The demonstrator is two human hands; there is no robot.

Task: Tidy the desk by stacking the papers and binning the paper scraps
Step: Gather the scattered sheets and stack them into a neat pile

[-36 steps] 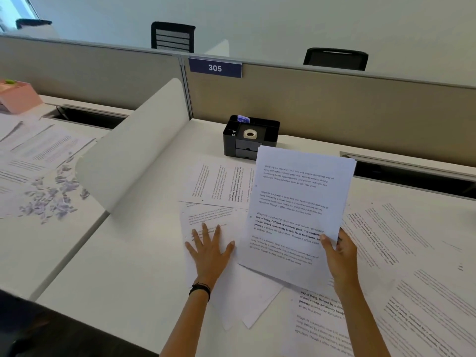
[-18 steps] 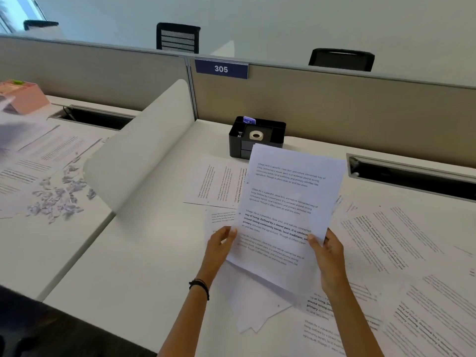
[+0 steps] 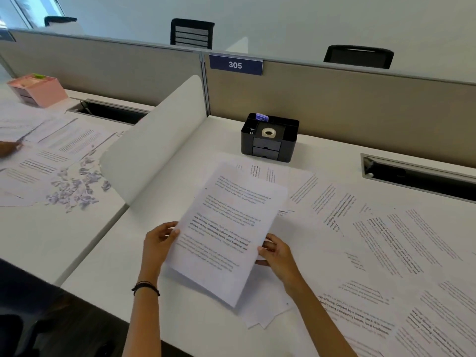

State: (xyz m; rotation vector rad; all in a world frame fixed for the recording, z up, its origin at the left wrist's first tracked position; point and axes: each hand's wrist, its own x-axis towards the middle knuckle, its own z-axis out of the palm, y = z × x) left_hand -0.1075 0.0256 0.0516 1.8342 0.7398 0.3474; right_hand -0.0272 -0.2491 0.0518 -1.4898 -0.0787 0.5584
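Fingers (image 3: 170, 230) of left hand (image 3: 157, 244): curled round the sheet (image 3: 229, 228), at its left edge
Fingers (image 3: 268, 245) of right hand (image 3: 278, 255): pinching its right edge
Sheet: held tilted above loose papers (image 3: 386, 240) on the bench (image 3: 116, 269)
Scraps (image 3: 74, 186): neighbouring bench, well apart

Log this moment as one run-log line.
held sheets: tilted above desk | left hand: holds left edge | right hand: holds right edge | loose papers: spread, unstacked

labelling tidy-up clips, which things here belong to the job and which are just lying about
Job: white printed sheets held by left hand and right hand; loose printed pages across the white desk; small paper scraps on neighbouring desk.
Lying about: black plastic organiser; white tape roll inside; pink box; blue 305 sign.
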